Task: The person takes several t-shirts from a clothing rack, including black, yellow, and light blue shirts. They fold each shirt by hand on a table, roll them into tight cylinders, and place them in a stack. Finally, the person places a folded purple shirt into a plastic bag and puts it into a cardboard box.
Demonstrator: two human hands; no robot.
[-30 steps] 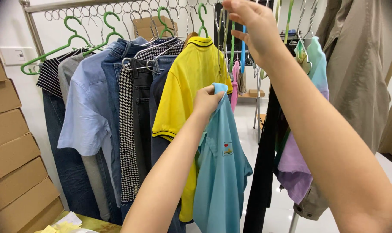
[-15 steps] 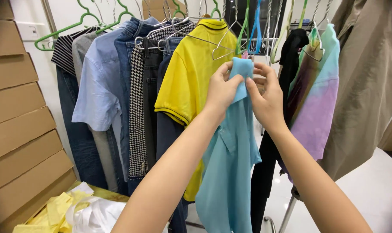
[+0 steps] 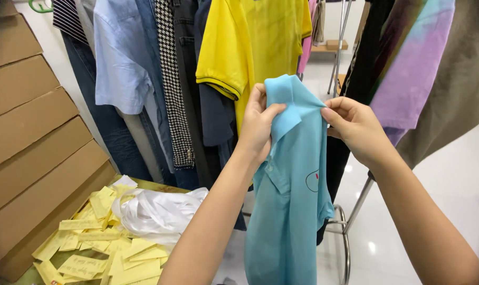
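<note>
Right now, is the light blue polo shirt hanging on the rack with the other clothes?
No, the light blue polo shirt is off the rack, held up at its collar by the left hand and the right hand.

I hold a light blue polo shirt (image 3: 292, 211) up in front of me, off any hanger, its collar at twelve o'clock and its body hanging straight down toward six. The fabric is soft and a little creased, and the folded collar peaks between my two grips. My left hand (image 3: 258, 124) pinches the collar edge at about ten o'clock of the shirt, thumb on the front; my right hand (image 3: 355, 126) pinches the shoulder seam at about two o'clock. A small dark outline emblem with a red mark sits on the chest at three o'clock.
</note>
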